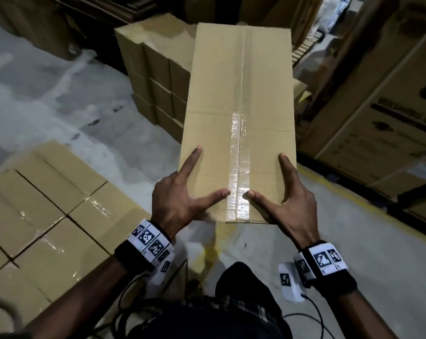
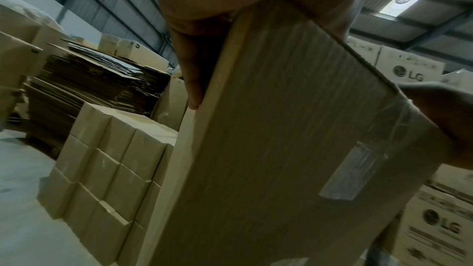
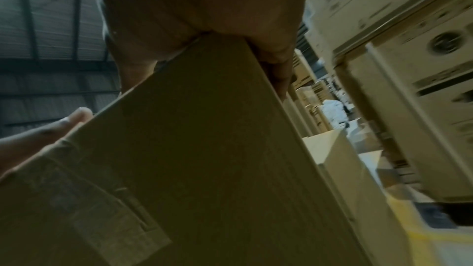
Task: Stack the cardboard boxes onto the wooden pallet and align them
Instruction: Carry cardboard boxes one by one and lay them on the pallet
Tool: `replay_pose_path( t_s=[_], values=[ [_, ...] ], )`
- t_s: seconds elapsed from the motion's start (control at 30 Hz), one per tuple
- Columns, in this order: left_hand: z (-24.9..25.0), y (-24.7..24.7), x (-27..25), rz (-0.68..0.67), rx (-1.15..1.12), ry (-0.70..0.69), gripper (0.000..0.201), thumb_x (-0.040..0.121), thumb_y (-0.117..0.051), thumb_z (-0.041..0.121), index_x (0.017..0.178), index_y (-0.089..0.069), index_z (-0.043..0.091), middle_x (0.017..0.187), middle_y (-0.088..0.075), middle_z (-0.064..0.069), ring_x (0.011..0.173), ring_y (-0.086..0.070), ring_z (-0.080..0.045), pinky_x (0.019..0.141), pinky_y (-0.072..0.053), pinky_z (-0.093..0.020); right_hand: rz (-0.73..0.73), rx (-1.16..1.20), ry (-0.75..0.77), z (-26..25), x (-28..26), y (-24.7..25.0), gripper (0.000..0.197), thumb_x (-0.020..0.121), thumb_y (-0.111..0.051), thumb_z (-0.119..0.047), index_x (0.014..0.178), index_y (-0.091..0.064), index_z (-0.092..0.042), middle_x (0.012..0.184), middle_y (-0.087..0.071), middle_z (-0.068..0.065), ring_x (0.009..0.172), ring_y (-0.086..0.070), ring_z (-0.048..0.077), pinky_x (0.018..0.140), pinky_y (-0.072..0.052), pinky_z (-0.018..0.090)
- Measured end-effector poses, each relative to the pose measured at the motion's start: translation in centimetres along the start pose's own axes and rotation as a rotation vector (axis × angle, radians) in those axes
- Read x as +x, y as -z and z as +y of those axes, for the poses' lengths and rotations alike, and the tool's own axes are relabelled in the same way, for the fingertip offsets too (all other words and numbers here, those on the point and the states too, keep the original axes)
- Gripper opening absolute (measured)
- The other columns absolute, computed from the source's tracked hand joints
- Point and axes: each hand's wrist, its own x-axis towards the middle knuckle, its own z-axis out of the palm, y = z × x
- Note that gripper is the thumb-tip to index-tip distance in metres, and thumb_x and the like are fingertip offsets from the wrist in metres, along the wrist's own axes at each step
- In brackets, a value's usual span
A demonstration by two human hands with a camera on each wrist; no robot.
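Observation:
A long taped cardboard box [image 1: 238, 106] is held off the floor, its length pointing away from me. My left hand [image 1: 210, 172] grips its near left corner, thumb on top and index finger along the side edge. My right hand [image 1: 265, 174] grips the near right corner the same way. In the left wrist view the box [image 2: 281, 149] fills the frame, with my fingers [image 2: 194, 64] on its edge. The right wrist view shows the box's underside [image 3: 204, 159] beneath my palm. A flat layer of similar boxes [image 1: 48, 211] lies at lower left. No pallet wood shows.
A three-high stack of small boxes [image 1: 153, 77] stands behind the held box. Large printed cartons [image 1: 378, 106] line the right side behind a yellow floor line [image 1: 353, 192]. Flattened cardboard [image 2: 89, 84] is piled at the back left. Grey concrete floor [image 1: 60, 94] lies between the stacks.

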Motion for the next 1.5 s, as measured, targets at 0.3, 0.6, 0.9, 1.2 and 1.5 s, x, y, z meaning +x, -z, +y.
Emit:
replay_pose_path(
  t_s=[0.3,0.6,0.9,1.2,1.5],
  values=[
    [-1.9,-2.4,21.0,0.232,0.106,0.093,0.116,0.061,-0.048,0.103,0.16,-0.028,0.046,0.111,-0.077,-0.004,0.096,-0.072,-0.027,0.087,-0.054,-0.036,-0.187,0.067,0.103,1.6,25.8,-7.1,0.109,0.066,-0.08,-0.078,0.157,-0.024,-0.054,0.16,-0.039,-0.021,0.146,-0.04,0.008,0.119,-0.04,0.043],
    [-2.6,-2.5,41.8,0.368,0.199,0.376,0.114,0.066,-0.05,0.101,0.162,-0.024,0.044,0.086,-0.074,-0.006,0.079,-0.07,-0.027,0.071,-0.044,-0.028,-0.464,0.032,0.275,-2.2,53.1,-13.7,0.109,0.064,-0.074,-0.085,0.156,-0.021,-0.057,0.159,-0.045,-0.014,0.144,-0.046,0.018,0.119,-0.04,0.042],
    [-11.7,2.9,54.9,0.491,0.073,0.659,0.116,0.06,-0.047,0.106,0.158,-0.007,0.058,0.109,-0.076,-0.007,0.088,-0.07,-0.027,0.089,-0.057,-0.046,-0.72,0.022,0.44,-11.6,70.1,-29.1,0.109,0.059,-0.074,-0.087,0.152,-0.024,-0.061,0.152,-0.055,-0.008,0.133,-0.057,0.022,0.11,-0.048,0.036],
    [-27.6,16.3,68.8,0.533,0.202,0.877,0.121,0.063,-0.053,0.101,0.162,-0.008,0.049,0.11,-0.073,-0.008,0.117,-0.061,-0.031,0.106,-0.04,-0.039,-0.89,0.005,0.515,-27.9,82.5,-52.2,0.115,0.052,-0.068,-0.096,0.151,-0.018,-0.067,0.159,-0.046,-0.001,0.143,-0.044,0.037,0.114,-0.041,0.058],
    [-42.1,29.7,77.4,0.633,0.193,0.988,0.127,0.051,-0.04,0.112,0.159,-0.005,0.055,0.095,-0.073,-0.007,0.091,-0.069,-0.03,0.08,-0.055,-0.038,-0.974,-0.027,0.695,-45.4,89.2,-69.0,0.108,0.065,-0.073,-0.084,0.156,-0.025,-0.054,0.146,-0.059,0.012,0.129,-0.057,0.04,0.109,-0.048,0.054]
  ],
)
